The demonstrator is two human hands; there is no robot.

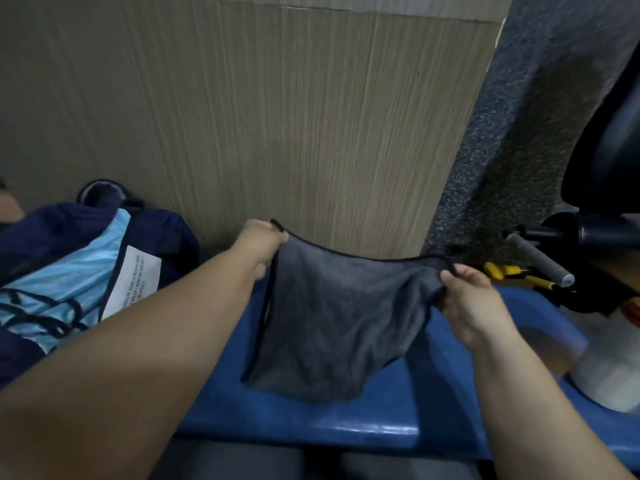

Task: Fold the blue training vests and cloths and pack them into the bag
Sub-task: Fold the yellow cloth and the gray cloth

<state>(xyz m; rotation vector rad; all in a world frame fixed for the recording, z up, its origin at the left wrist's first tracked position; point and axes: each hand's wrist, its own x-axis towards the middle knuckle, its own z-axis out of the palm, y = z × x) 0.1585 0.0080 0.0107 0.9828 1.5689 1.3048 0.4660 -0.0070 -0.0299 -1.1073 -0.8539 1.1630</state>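
Above a blue bench (pixel 346 420), the left hand (pixel 260 244) and right hand (pixel 468 299) each pinch a top corner of a grey cloth (pixel 339 327), which hangs spread between them.

A dark-edged grey-blue cloth (pixel 339 320) hangs spread from its 2 top corners, right of the light-blue vest (pixel 69 271).

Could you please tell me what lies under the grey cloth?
The left hand and right hand hold the grey cloth by its top corners over a blue bench. The patch of bench behind the cloth is covered, so anything there cannot be seen.
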